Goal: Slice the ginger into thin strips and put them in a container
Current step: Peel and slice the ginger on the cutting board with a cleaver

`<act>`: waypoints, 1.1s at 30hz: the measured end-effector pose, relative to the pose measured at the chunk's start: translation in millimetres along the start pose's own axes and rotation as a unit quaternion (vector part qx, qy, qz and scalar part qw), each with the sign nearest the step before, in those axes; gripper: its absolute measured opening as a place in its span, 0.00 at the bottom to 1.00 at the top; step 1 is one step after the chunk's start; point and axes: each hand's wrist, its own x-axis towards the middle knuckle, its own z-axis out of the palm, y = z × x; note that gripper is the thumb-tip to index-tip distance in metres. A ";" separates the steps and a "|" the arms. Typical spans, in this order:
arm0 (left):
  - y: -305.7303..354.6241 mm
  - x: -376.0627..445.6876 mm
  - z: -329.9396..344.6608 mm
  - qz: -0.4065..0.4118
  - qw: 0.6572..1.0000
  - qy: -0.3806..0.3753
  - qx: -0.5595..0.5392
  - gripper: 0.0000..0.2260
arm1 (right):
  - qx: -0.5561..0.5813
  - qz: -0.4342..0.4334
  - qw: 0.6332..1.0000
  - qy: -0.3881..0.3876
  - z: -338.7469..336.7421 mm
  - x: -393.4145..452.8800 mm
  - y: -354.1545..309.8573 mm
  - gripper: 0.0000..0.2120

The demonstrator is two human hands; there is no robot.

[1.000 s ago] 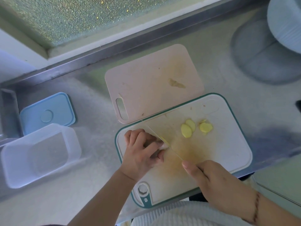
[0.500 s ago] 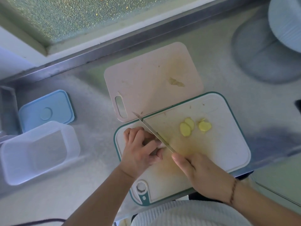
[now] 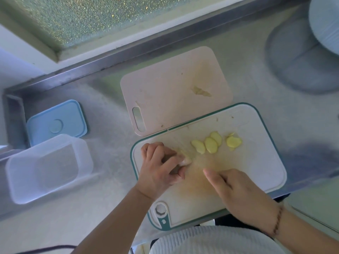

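A white cutting board with a teal rim (image 3: pixel 260 162) lies at the counter's front edge. My left hand (image 3: pixel 161 167) holds a ginger piece (image 3: pixel 181 153) down on its left part with curled fingers. My right hand (image 3: pixel 240 195) grips the knife's handle, forefinger stretched toward the ginger; the blade is only a faint blur between the hands. Several yellow ginger slices (image 3: pixel 211 145) lie on the board to the right of the piece. The clear plastic container (image 3: pixel 86 158) stands uncovered on the counter to the left.
The container's blue lid (image 3: pixel 56 121) lies behind it. A pink cutting board (image 3: pixel 165 85) with a ginger scrap (image 3: pixel 200 91) lies behind the white one. A round grey-blue object (image 3: pixel 300 57) stands at the back right. A metal ledge runs under the window.
The knife has come down through the ginger and one more slice lies beside the earlier ones. My right hand has shifted slightly right. My left hand stays on the piece.
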 end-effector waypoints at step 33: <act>-3.4 -3.1 2.8 0.001 1.000 -0.013 -0.001 0.07 | -0.041 0.007 0.998 -0.040 3.4 -12.4 6.0 0.28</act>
